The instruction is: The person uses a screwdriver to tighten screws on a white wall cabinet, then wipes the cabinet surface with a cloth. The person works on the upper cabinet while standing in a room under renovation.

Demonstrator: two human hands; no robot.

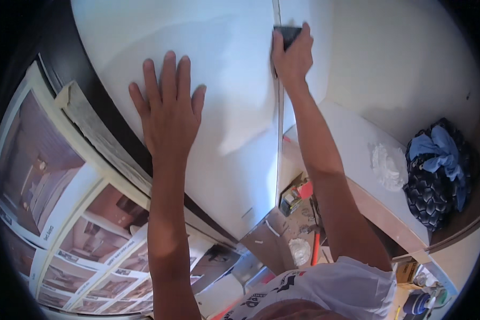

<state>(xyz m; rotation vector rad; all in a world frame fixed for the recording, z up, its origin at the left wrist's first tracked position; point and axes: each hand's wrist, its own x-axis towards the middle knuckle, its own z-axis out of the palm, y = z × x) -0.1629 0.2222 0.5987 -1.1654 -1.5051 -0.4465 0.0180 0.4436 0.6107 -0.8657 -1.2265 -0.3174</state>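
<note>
A large white panel (234,85), like a door, stands in front of me. My left hand (170,120) lies flat on its face, fingers spread and nothing in them. Farther up and to the right, my right hand (294,63) grips a small dark, flat block (289,35) between thumb and fingers. The block sits at the panel's right vertical edge (280,106). Part of it is hidden by the hand, and its exact kind does not show.
Dark trim (85,64) and a poster of room photos (85,229) flank the panel's left. On the right, a white shelf (352,128) bears crumpled clear plastic (388,166) and a black patterned bag (432,192) with blue cloth (437,149). Clutter covers the floor (274,234) below.
</note>
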